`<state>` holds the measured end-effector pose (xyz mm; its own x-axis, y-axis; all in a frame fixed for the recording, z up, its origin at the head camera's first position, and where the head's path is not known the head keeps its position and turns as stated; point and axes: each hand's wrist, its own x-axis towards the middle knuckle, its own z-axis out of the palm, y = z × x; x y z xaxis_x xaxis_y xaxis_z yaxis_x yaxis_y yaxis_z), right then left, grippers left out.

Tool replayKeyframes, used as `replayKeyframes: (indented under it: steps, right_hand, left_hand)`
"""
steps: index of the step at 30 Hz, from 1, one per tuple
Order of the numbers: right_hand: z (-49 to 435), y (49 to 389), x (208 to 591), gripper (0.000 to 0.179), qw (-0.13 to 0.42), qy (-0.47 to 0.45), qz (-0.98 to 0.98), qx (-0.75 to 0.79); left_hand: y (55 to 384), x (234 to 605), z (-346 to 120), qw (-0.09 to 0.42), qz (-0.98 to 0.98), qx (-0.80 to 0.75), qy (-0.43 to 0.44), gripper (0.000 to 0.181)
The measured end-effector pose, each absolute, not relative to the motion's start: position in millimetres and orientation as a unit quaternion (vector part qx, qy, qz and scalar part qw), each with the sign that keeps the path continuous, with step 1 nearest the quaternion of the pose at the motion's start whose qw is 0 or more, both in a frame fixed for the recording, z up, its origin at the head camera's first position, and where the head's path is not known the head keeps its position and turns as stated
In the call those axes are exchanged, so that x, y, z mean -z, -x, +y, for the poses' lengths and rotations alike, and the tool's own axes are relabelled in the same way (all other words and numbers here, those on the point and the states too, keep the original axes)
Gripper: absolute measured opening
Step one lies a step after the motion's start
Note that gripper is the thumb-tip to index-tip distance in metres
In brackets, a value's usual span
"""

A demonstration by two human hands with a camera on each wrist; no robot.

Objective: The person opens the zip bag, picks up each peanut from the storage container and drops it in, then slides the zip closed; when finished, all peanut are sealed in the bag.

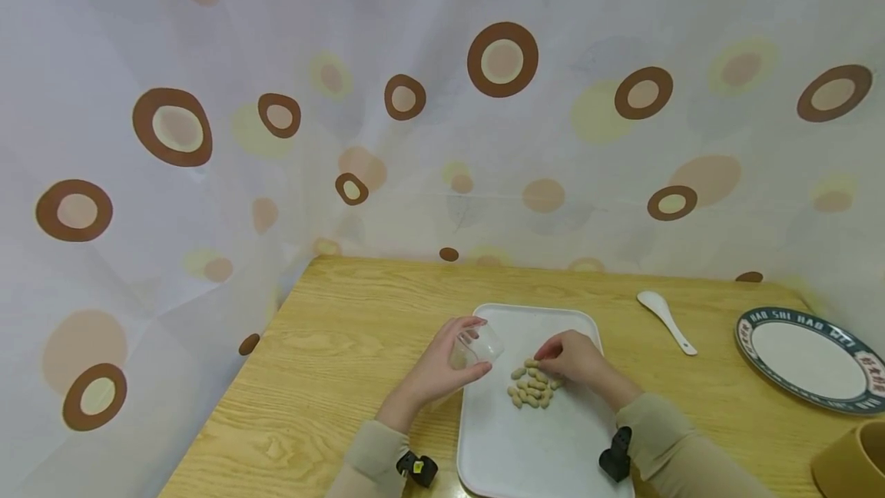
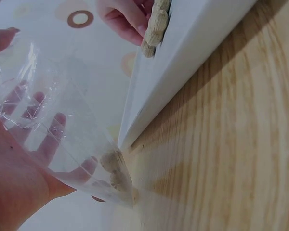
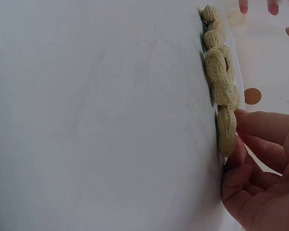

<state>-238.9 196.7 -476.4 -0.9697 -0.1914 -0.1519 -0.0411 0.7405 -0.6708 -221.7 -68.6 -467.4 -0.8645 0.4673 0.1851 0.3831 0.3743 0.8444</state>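
My left hand (image 1: 442,360) holds a clear plastic bag (image 2: 62,115) spread between thumb and fingers, above the left edge of the white tray (image 1: 477,436). A few peanuts (image 2: 113,168) lie in the bag's lower corner, seen through the film. On the tray is a small cluster of peanuts (image 1: 532,386). My right hand (image 1: 577,360) reaches down to the far side of this cluster. In the right wrist view its curled thumb and fingers pinch at a peanut (image 3: 226,132) at the end of the row.
A white spoon (image 1: 667,321) lies on the wooden table (image 1: 359,313) right of the tray. Farther right are a plate with a patterned green rim (image 1: 757,371) and a yellow-brown cup (image 1: 846,463). A dotted curtain (image 1: 415,137) hangs behind and along the left side.
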Motion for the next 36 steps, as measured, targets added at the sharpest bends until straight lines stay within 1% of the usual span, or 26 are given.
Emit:
replayKeyframes:
  steps: [4, 7, 11, 15, 22, 28, 36]
  right_hand:
    - [198, 240, 477, 0.009, 0.101, 0.048, 0.922, 0.370]
    - [199, 240, 471, 0.012, 0.092, 0.052, 0.916, 0.386]
    - [198, 238, 458, 0.016, 0.076, 0.061, 0.905, 0.413]
    - [193, 235, 442, 0.020, 0.071, 0.066, 0.892, 0.442]
    - [178, 226, 413, 0.026, 0.083, 0.075, 0.873, 0.474]
    - [164, 219, 401, 0.022, 0.083, 0.094, 0.862, 0.491]
    - [152, 218, 401, 0.017, 0.074, 0.131, 0.860, 0.488]
  left_hand:
    - [222, 469, -68, 0.041, 0.828, -0.496, -0.257, 0.063]
    - [221, 469, -67, 0.041, 0.828, -0.497, -0.257, 0.063]
    - [221, 468, -67, 0.042, 0.827, -0.498, -0.258, 0.063]
    - [221, 468, -67, 0.045, 0.826, -0.500, -0.256, 0.062]
    - [221, 468, -66, 0.044, 0.824, -0.503, -0.258, 0.061]
    - [221, 469, -66, 0.047, 0.825, -0.500, -0.260, 0.061]
    - [220, 467, -64, 0.055, 0.830, -0.493, -0.254, 0.062]
